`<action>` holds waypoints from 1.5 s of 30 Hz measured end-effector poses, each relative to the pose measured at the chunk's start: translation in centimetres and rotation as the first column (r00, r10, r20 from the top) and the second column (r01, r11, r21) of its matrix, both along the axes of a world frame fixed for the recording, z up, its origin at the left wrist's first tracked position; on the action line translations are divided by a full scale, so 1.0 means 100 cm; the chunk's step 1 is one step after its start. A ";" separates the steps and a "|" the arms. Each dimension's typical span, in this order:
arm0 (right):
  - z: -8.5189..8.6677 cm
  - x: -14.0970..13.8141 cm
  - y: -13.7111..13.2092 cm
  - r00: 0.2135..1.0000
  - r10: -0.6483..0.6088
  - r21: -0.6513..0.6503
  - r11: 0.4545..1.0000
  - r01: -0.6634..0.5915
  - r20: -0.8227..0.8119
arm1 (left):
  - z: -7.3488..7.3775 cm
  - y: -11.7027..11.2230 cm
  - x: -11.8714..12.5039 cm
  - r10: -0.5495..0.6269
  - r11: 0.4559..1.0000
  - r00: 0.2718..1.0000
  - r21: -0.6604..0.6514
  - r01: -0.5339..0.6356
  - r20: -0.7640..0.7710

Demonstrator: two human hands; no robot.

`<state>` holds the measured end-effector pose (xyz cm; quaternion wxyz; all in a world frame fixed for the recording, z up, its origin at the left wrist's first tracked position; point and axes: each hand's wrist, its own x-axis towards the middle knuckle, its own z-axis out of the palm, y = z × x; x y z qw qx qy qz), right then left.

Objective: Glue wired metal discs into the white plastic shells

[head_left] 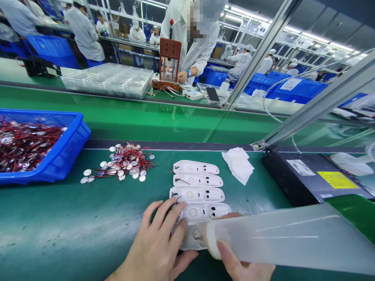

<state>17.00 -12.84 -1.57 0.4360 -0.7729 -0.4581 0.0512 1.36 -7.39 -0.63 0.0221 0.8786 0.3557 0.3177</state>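
Several long white plastic shells [197,180] lie in a row on the green mat, each with a round metal disc set in it. My left hand [159,242] rests flat with fingers spread on the left end of the nearest shell [191,236]. My right hand [243,265] grips a large translucent plastic tube [281,238] whose front end sits right over a disc on that nearest shell. The rest of that shell is hidden under the tube and my fingers.
A loose heap of metal discs with red wires [123,166] lies left of the shells. A blue bin [63,156] holds more of them. A white cloth [238,164] and a black box [307,181] sit to the right. A person works across the green conveyor [146,119].
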 end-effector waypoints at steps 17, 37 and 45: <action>-0.019 0.023 0.005 0.967 0.036 0.184 0.979 -0.085 0.253 | 0.000 0.000 0.000 -0.011 1.000 1.000 -0.008 0.011 0.007; -0.026 0.027 0.002 0.993 0.078 0.145 0.985 -0.091 0.090 | -0.001 0.000 0.001 -0.011 1.000 1.000 -0.004 0.012 0.017; 0.011 0.003 0.007 0.968 -0.100 -0.011 0.995 0.100 -0.229 | -0.001 0.000 0.000 -0.003 1.000 1.000 0.011 0.003 0.008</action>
